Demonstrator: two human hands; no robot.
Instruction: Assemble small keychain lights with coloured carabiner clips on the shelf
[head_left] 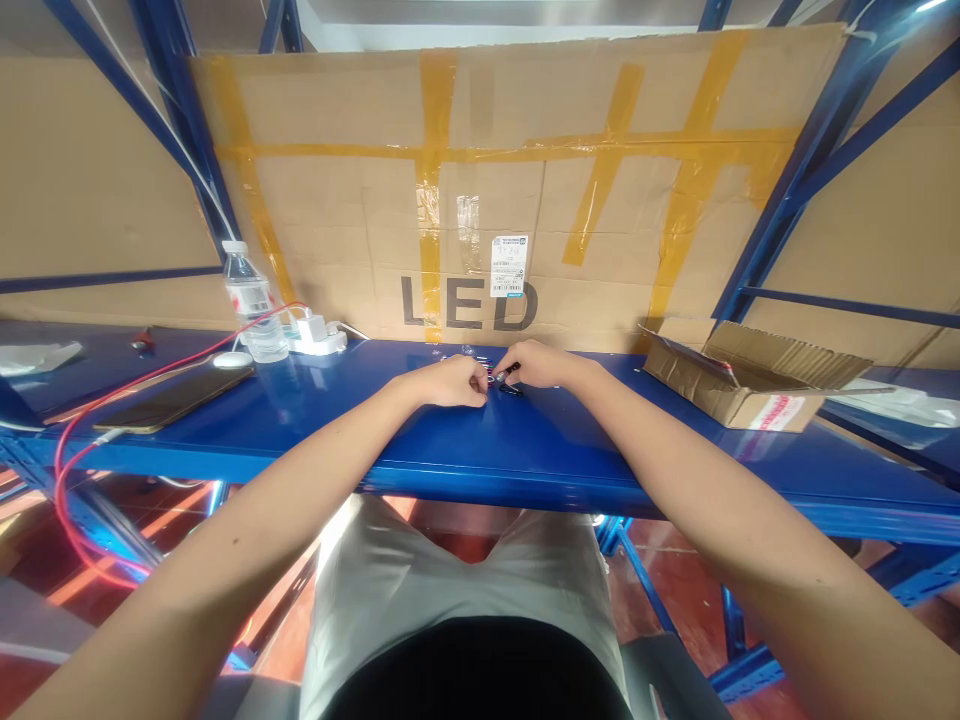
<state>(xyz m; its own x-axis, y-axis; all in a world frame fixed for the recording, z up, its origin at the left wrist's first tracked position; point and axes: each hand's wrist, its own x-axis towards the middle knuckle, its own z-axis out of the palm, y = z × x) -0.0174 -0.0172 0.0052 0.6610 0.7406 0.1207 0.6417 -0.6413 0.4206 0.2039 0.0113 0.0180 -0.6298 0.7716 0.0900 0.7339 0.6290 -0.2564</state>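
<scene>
Both hands rest close together at the middle of the blue shelf top. My left hand (459,380) is closed with its fingertips pinched, and what they hold is hidden or too small to name. Just to its right, my right hand (538,362) has its fingers drawn together round a small dark piece (513,368) whose kind I cannot tell. A small black object (511,389) lies on the shelf below the right fingertips. Several tiny shiny, coloured bits (472,352) show behind and between the hands, partly covered by them.
An open cardboard box (772,410) stands at the right. On the left are a water bottle (255,305), a white power strip with charger (319,338), a phone (176,400) and a red cable (67,440). A tall cardboard sheet (360,230) closes off the back.
</scene>
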